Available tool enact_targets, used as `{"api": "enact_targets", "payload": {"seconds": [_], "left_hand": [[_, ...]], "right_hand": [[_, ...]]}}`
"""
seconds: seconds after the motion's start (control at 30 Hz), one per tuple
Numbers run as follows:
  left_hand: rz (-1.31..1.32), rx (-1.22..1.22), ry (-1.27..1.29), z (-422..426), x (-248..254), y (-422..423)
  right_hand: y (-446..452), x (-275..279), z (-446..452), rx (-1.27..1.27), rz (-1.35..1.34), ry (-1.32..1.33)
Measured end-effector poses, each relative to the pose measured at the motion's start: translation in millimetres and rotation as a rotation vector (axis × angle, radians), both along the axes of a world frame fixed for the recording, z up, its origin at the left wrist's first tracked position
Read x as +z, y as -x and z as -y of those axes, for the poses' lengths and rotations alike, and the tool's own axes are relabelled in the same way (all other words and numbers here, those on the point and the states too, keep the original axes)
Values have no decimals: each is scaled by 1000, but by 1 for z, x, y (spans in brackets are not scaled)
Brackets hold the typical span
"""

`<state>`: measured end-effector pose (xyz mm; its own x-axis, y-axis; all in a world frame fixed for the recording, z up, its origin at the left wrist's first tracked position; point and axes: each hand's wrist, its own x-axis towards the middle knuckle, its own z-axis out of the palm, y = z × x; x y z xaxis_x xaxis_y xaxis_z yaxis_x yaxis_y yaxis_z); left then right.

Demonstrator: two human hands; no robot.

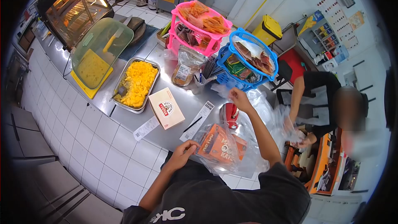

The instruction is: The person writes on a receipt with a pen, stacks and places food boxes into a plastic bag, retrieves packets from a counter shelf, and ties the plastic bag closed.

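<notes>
An orange box (215, 143) with printed lettering sits inside a clear plastic bag (238, 164) at the table's near edge. My left hand (183, 154) is at the bag's left side, its fingers closed on the plastic. Farther out, my right hand (240, 99) pinches a piece of thin clear plastic (222, 91) near the blue basket. Below that hand lies a red stapler-like object (229, 115), partly covered by plastic. A white printed receipt (198, 120) with a dark pen on it lies left of the bag, and a cream carton (166, 108) stands beyond it.
A metal tray of yellow food (139, 81) stands on the left. Stacked pink (203, 27) and blue (251, 60) baskets stand at the back, beside a pen cup (201, 79). On the right, a co-worker (319, 103) handles clear plastic. A heated display cabinet (74, 10) is far left.
</notes>
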<state>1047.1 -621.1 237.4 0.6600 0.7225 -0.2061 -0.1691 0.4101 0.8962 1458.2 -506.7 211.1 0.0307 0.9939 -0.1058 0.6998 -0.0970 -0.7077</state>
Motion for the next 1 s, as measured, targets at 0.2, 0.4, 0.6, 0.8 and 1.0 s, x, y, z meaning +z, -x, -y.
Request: {"api": "enact_targets", "payload": {"seconds": [0.2,0.4,0.6,0.8,1.0], "left_hand": [[-254,339,-657,-71,54,-38],[-242,225,-934,-114,111,-59],[-203,-79,-547,-109,124,-65],[-52,197,-831,-47,161,-94],[-24,154,-1225,11,185,-112]], "right_hand": [[56,110,74,-190,-1152,362],[71,116,94,94,-1333,390],[74,121,121,64,-1018,354],[65,146,192,210,-422,-69],[97,216,276,-373,-512,-22]]}}
